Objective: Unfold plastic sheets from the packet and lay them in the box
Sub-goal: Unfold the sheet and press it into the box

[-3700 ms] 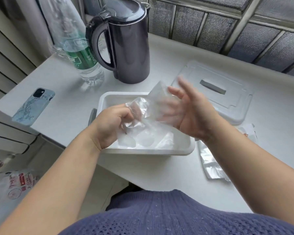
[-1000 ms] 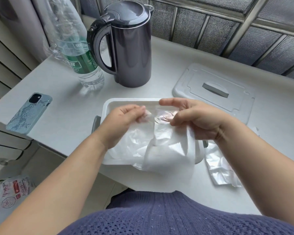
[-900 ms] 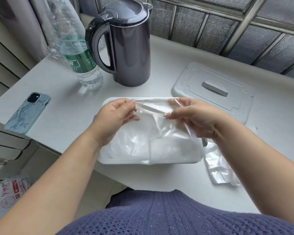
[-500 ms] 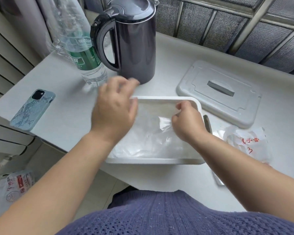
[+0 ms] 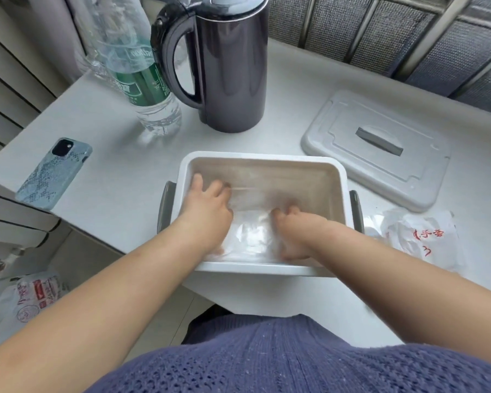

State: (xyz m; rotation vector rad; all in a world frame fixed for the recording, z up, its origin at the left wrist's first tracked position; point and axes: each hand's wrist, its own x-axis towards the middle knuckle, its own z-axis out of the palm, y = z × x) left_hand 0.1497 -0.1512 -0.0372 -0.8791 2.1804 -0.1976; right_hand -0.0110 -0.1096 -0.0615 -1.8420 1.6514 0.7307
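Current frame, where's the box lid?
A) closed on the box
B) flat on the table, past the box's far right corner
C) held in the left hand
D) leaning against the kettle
B: the lid lies flat on the table past the far right corner of the box, which stands open with the left hand and right hand inside it.

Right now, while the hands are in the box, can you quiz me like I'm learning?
1. True or false: the left hand and the right hand are both inside the box.
2. The lid is: A on the box, B lying beside the box, C held up.
3. What colour is the writing on the packet?
Key: 1 true; 2 B; 3 red.
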